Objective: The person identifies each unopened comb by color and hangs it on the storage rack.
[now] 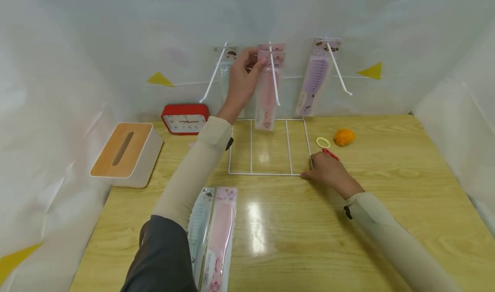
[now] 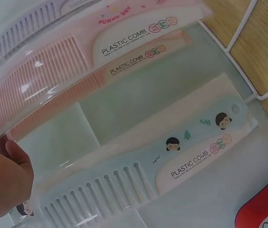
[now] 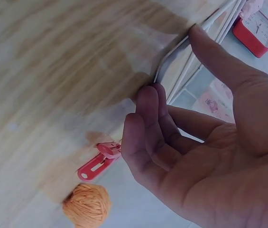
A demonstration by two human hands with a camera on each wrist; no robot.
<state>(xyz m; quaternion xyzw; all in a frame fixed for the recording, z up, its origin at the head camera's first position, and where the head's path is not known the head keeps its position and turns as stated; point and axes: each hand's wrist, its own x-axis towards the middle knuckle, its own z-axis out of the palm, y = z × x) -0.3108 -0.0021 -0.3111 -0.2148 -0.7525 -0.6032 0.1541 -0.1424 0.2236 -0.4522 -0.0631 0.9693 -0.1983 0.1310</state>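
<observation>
Pinching packaged pink comb (image 1: 266,95): left hand (image 1: 241,80) | right hand (image 1: 328,171) relaxed, touching wire rack (image 1: 267,172)

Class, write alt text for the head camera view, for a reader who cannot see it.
A person's left hand holds a packaged pink comb at the middle hook of a white wire rack, while the right hand rests at the rack's base corner on a wooden table. Two more packaged combs lie near the viewer.
</observation>
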